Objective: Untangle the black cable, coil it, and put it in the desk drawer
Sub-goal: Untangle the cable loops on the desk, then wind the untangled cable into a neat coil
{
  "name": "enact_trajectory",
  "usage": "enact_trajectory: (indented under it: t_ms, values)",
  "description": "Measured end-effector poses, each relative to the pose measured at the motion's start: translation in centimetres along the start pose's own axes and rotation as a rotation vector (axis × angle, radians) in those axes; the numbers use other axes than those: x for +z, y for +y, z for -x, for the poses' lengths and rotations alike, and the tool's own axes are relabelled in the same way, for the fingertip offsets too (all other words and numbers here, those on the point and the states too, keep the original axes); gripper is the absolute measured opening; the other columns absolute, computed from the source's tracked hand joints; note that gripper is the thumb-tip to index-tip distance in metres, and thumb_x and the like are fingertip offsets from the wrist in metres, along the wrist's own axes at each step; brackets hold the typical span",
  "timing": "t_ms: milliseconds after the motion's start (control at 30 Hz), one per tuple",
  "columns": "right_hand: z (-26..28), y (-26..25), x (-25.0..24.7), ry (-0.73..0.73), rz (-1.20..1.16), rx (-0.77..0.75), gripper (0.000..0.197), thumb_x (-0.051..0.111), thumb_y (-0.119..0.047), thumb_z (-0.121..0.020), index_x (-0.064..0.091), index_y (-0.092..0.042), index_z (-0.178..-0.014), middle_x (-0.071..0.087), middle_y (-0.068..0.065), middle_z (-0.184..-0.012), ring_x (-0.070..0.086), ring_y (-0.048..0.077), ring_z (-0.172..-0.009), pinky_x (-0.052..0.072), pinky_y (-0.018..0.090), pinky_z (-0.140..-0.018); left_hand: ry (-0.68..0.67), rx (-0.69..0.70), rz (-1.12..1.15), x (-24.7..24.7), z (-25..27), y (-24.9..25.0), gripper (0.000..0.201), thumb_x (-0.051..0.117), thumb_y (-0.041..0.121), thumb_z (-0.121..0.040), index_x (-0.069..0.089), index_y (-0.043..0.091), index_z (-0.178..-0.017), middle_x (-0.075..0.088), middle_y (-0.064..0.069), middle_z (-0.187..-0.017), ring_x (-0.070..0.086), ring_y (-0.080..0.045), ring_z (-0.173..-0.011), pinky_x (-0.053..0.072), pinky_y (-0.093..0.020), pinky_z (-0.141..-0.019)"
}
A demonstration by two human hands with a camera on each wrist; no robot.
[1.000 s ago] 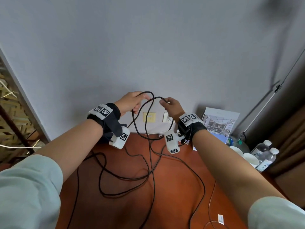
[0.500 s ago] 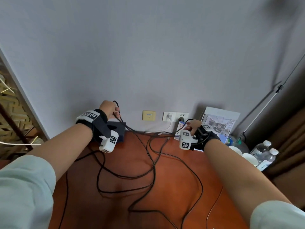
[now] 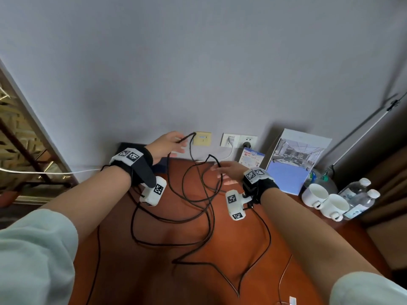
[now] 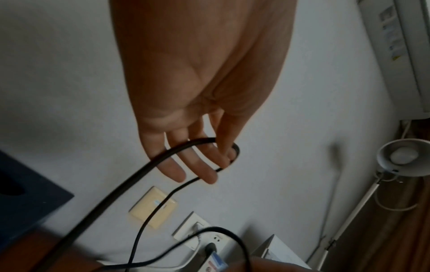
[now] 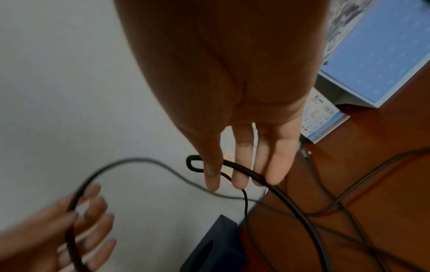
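The black cable sprawls in tangled loops over the red-brown desk. My left hand is raised near the wall and pinches a tight bend of the cable between thumb and forefinger, the other fingers straight. My right hand hovers low over the back of the desk, fingers stretched out. A second bend of the cable is held between its thumb and fingers. No drawer is in view.
A dark blue box sits against the wall at the back left. Wall sockets with a white lead are behind my hands. A brochure stand, two white cups and water bottles crowd the back right.
Half a second ago my hands were spread wide, pulling the cable taut. Both have since moved back toward the middle, and the strand between them hangs slack.
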State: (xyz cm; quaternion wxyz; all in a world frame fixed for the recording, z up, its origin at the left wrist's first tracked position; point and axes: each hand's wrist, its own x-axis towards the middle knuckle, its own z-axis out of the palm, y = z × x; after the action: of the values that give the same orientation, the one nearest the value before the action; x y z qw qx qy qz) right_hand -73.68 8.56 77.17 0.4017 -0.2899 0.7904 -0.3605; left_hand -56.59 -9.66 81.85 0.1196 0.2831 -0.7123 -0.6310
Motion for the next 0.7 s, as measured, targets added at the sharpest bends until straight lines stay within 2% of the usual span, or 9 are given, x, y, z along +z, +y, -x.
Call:
enact_trajectory:
  t_ms: [67, 167, 233, 267, 367, 433, 500, 600, 700]
  values:
    - [-0.9, -0.4, 1.5, -0.032, -0.040, -0.027, 0.027, 0.051, -0.018, -0.098, 0.064, -0.014, -0.121, 0.058, -0.001, -0.076, 0.055, 0.009, -0.073, 0.050, 0.023, -0.071, -0.120, 0.051, 0.000, 0.9, 0.4, 0.6, 0.024, 0.053, 0.004, -0.095, 0.056, 0.016, -0.115, 0.062, -0.001, -0.104, 0.063, -0.012, -0.084, 0.051, -0.018, -0.075]
    - [-2.5, -0.7, 3.9, -0.051, -0.097, -0.073, 0.032, 0.049, -0.007, -0.097, 0.057, -0.003, -0.128, 0.061, 0.009, -0.088, 0.057, 0.012, -0.077, 0.053, 0.034, -0.082, -0.258, 0.060, -0.124, 2.3, 0.3, 0.6, 0.031, 0.052, 0.011, -0.097, 0.054, 0.018, -0.127, 0.062, 0.003, -0.110, 0.063, -0.013, -0.091, 0.047, -0.021, -0.081]
    - [-2.8, -0.7, 4.8, -0.053, -0.064, -0.134, 0.040, 0.049, -0.001, -0.095, 0.052, -0.004, -0.135, 0.062, 0.015, -0.114, 0.059, 0.019, -0.095, 0.047, 0.036, -0.094, -0.295, 0.045, -0.249, 3.1, -0.1, 0.0, 0.033, 0.051, 0.010, -0.096, 0.054, 0.020, -0.127, 0.062, 0.005, -0.108, 0.062, -0.011, -0.090, 0.045, -0.023, -0.081]
    - [-3.1, -0.5, 4.9, -0.059, -0.003, -0.147, 0.043, 0.049, -0.001, -0.094, 0.050, -0.009, -0.137, 0.059, 0.010, -0.123, 0.056, 0.020, -0.105, 0.043, 0.033, -0.097, -0.306, 0.036, -0.301, 3.4, -0.4, -0.5, 0.034, 0.050, 0.007, -0.096, 0.055, 0.019, -0.127, 0.062, 0.005, -0.106, 0.061, -0.010, -0.087, 0.045, -0.021, -0.078]
    - [-4.6, 1.4, 4.7, -0.084, 0.171, -0.135, 0.046, 0.047, -0.002, -0.095, 0.048, -0.012, -0.140, 0.053, 0.007, -0.135, 0.051, 0.021, -0.121, 0.038, 0.031, -0.103, -0.303, -0.004, -0.521, 3.7, -1.3, -3.0, 0.038, 0.042, -0.001, -0.095, 0.056, 0.011, -0.128, 0.064, -0.004, -0.104, 0.060, -0.013, -0.082, 0.048, -0.020, -0.073]
    - [-5.6, 3.2, 4.5, -0.081, 0.130, -0.075, 0.039, 0.047, -0.003, -0.096, 0.053, -0.006, -0.134, 0.058, 0.015, -0.129, 0.056, 0.025, -0.114, 0.042, 0.033, -0.102, -0.283, -0.068, -0.633, 3.7, -1.8, -5.5, 0.034, 0.036, 0.004, -0.099, 0.056, 0.007, -0.126, 0.066, -0.010, -0.103, 0.060, -0.020, -0.081, 0.049, -0.027, -0.071]
    - [-6.4, 5.0, 4.1, -0.007, -0.031, -0.009, 0.030, 0.048, 0.000, -0.095, 0.063, -0.003, -0.120, 0.064, 0.014, -0.114, 0.058, 0.022, -0.101, 0.047, 0.034, -0.096, -0.226, -0.151, -0.648, 3.8, -2.3, -8.0, 0.033, 0.033, 0.007, -0.099, 0.055, 0.005, -0.123, 0.065, -0.011, -0.099, 0.061, -0.024, -0.080, 0.045, -0.025, -0.066]
    - [-7.7, 7.7, 2.9, 0.160, -0.167, 0.065, 0.024, 0.052, 0.003, -0.090, 0.071, -0.009, -0.096, 0.066, 0.010, -0.105, 0.062, 0.023, -0.102, 0.053, 0.037, -0.090, -0.089, -0.234, -0.707, 3.2, -3.2, -11.2, 0.031, 0.039, 0.007, -0.098, 0.053, 0.008, -0.126, 0.061, -0.015, -0.120, 0.059, -0.031, -0.108, 0.043, -0.026, -0.086]
    - [-9.0, 10.1, 1.9, 0.197, -0.182, 0.099, 0.028, 0.055, 0.000, -0.086, 0.071, -0.022, -0.081, 0.068, 0.004, -0.094, 0.064, 0.024, -0.097, 0.055, 0.042, -0.091, 0.094, -0.284, -0.606, 2.8, -4.0, -13.5, 0.026, 0.036, 0.015, -0.099, 0.051, 0.010, -0.119, 0.059, -0.019, -0.121, 0.057, -0.035, -0.108, 0.044, -0.035, -0.093]
